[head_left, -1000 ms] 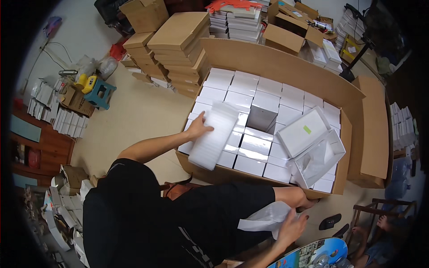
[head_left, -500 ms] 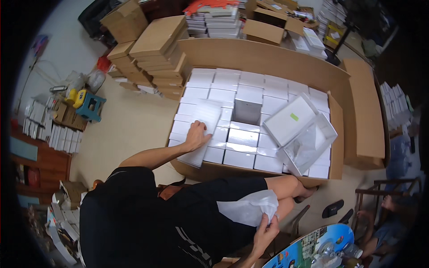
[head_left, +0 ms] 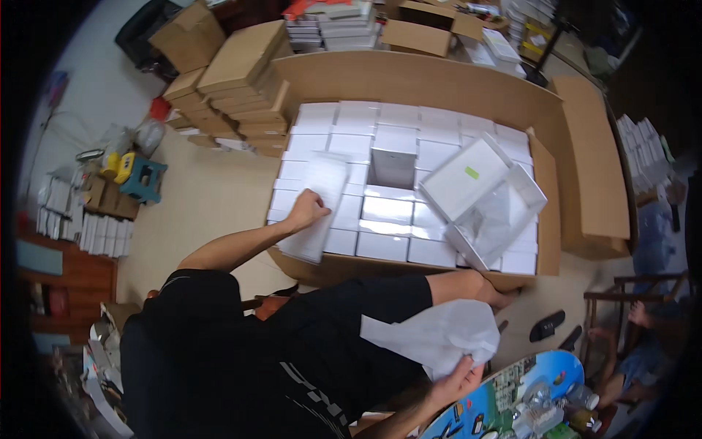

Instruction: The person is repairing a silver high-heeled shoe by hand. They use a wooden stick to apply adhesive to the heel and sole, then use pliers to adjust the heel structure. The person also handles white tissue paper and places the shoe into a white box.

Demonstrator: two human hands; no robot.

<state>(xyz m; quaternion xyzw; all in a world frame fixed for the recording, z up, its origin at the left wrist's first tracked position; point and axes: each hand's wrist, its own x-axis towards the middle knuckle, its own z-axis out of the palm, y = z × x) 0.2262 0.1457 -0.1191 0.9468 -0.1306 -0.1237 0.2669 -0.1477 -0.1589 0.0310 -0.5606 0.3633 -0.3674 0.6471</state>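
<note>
My right hand (head_left: 459, 379) pinches a thin white translucent bag (head_left: 439, 336) by one corner, and the bag hangs loosely over my lap. At the left side of the carton, my left hand (head_left: 310, 209) has its fingers curled at the edge of a stack of thin white bags (head_left: 325, 183). That stack lies on rows of white boxes (head_left: 387, 250). On the right of the rows rest a white lid (head_left: 468, 172) with a green sticker and an opened white box (head_left: 523, 208) with clear plastic inside it.
A large cardboard carton (head_left: 439, 77) surrounds the white boxes, with one gap (head_left: 391, 170) in the rows. Brown boxes (head_left: 241, 62) are stacked behind left. A colourful round table (head_left: 504, 384) with bottles stands near right, beside a person's arm (head_left: 603, 366).
My right hand has moved right with the bag, which is now spread wider. My left hand stays on the stack, its fingers more curled. The whole view has shifted slightly.
</note>
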